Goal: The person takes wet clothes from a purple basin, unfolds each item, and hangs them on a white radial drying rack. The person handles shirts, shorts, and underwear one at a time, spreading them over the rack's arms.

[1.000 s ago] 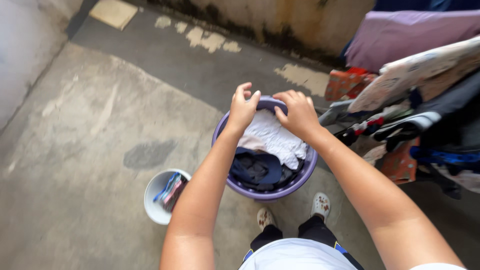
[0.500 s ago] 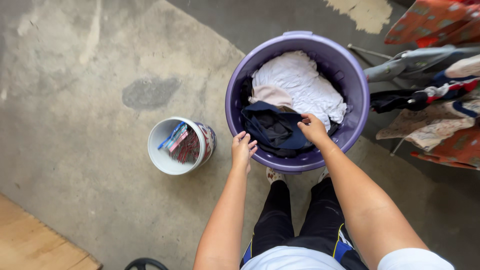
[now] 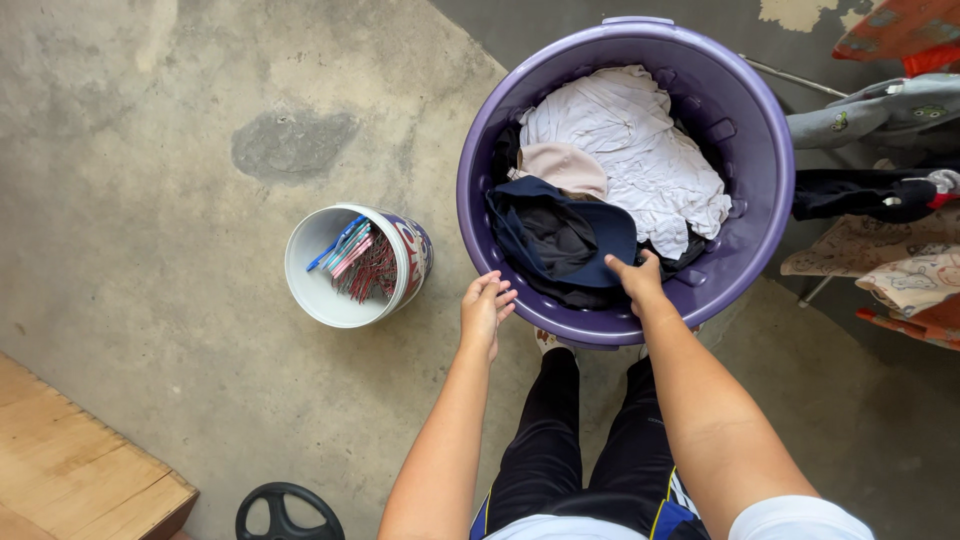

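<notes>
Round purple laundry basket [image 3: 760, 130] on the floor at upper right, heaped with a crumpled white garment [image 3: 640, 150], a pale pink piece [image 3: 565, 168] and a dark navy garment [image 3: 560, 235] nearest the person; right hand [image 3: 637, 280] closed on the navy garment's edge, left hand [image 3: 485, 310] empty, fingers loosely curled, just outside the near rim. Left of the basket, close by, a white bucket [image 3: 310, 290] with red and blue print, holding coloured clothes pegs [image 3: 355, 262]. Underneath, stained grey concrete floor [image 3: 150, 220]; wooden platform [image 3: 70, 470] at lower left, clothes on a rack [image 3: 890, 190] at right.
</notes>
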